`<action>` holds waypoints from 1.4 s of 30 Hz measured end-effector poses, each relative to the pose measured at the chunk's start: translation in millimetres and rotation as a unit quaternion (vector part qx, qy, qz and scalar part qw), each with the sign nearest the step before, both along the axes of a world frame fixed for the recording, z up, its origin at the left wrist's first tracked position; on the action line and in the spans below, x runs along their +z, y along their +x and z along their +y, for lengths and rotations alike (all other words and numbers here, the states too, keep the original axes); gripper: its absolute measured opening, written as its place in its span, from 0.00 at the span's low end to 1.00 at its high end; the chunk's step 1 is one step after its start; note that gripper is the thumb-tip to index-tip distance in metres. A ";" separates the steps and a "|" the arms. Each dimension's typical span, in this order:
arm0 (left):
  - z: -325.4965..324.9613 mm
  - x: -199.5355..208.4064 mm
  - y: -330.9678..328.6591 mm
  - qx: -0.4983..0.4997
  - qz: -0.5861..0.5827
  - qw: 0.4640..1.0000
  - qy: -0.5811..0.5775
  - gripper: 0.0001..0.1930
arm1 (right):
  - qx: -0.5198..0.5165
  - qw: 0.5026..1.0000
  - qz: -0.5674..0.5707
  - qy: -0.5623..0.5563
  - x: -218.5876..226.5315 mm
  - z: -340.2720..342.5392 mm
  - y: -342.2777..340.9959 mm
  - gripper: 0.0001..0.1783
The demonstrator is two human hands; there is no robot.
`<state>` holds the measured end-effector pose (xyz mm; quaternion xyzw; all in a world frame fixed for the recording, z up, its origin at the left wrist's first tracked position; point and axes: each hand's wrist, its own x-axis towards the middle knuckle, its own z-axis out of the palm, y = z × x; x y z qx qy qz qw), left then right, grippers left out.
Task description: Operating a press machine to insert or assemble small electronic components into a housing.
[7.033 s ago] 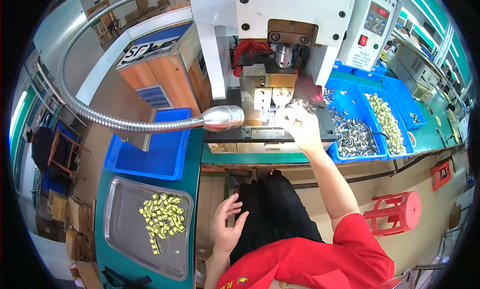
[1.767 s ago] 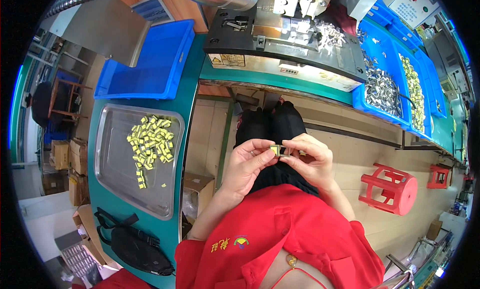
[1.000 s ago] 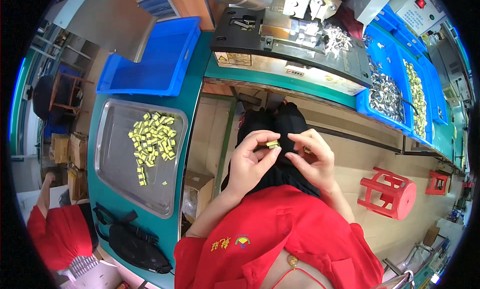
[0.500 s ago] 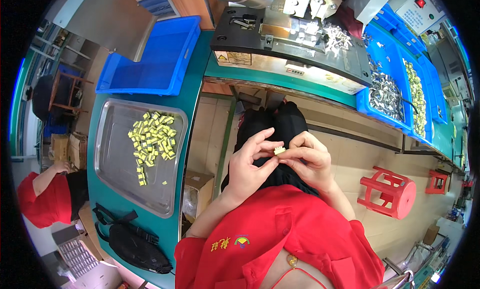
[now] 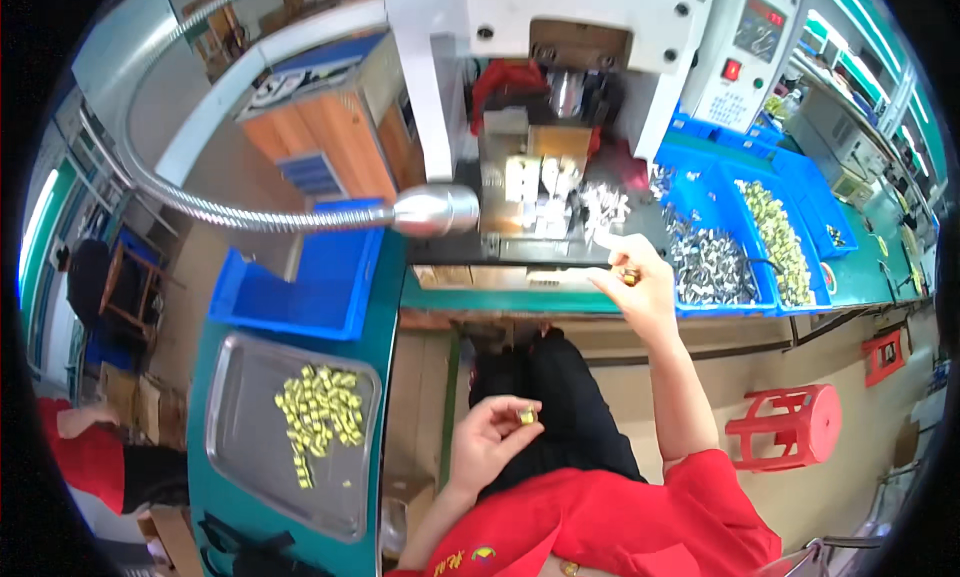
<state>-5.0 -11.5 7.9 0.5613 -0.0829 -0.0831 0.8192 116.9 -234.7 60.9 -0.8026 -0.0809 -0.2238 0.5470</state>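
Note:
Over my lap, my left hand [image 5: 488,443] pinches a small yellow block [image 5: 527,416] between thumb and fingertips. My right hand [image 5: 640,285] reaches forward to the front edge of the machine bed. A small yellow-brown piece [image 5: 628,275] shows within its curled fingers, while the thumb and index finger point out. Just beyond those fingertips lies a loose heap of small shiny metal parts [image 5: 605,207] on the bed. On the left, a steel tray [image 5: 245,477] holds many yellow blocks [image 5: 320,407], some in a short row.
A white press machine [image 5: 430,87] stands ahead, with a flexible metal-necked lamp [image 5: 435,211] reaching in from the left. Blue bins on the right hold metal parts [image 5: 710,267] and yellow pieces [image 5: 775,237]. Another blue bin [image 5: 290,302] sits behind the tray. A red stool [image 5: 790,427] stands right.
My hands have parted: the right has gone forward to the machine bed, while the left stays over my lap with a yellow block. The view has tilted up, showing more of the press and lamp.

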 end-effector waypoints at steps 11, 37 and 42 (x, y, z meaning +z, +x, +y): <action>12.3 0.8 -2.6 0.022 -0.072 0.982 0.174 0.12 | 0.015 0.983 -0.096 -0.155 7.1 11.1 82.8 0.16; 6.1 24.2 27.0 0.153 -0.367 0.848 0.350 0.14 | 0.378 0.887 0.262 0.038 -7.1 46.1 -58.4 0.11; 6.4 22.8 31.4 0.150 -0.372 0.849 0.344 0.14 | 0.375 0.878 0.280 0.099 -7.1 47.7 -59.8 0.09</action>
